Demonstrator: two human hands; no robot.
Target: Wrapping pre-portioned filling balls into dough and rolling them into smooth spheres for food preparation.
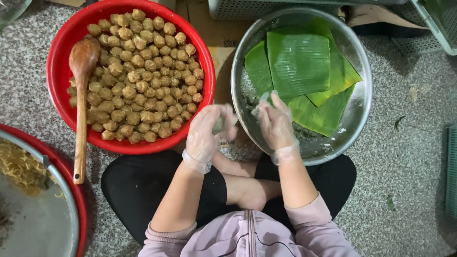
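Observation:
Both my hands wear thin clear plastic gloves. My left hand (207, 131) is curled around a small greenish lump of dough between the two bowls. My right hand (275, 122) hovers over the near rim of a metal bowl (362, 102), fingers apart, blurred by motion. Inside that bowl lie cut green banana leaves (299, 64) stacked on each other. A red plastic basin (61, 71) to the left is heaped with several small brown filling balls (143, 81), and a wooden spoon (81, 104) rests on its left side.
I sit cross-legged on a speckled stone floor (404, 166). At the lower left a metal tray in a red rim (71, 200) holds yellowish shreds (19, 164). Perforated plastic crates (266, 7) stand at the top, and a green crate edge (451, 171) at the right.

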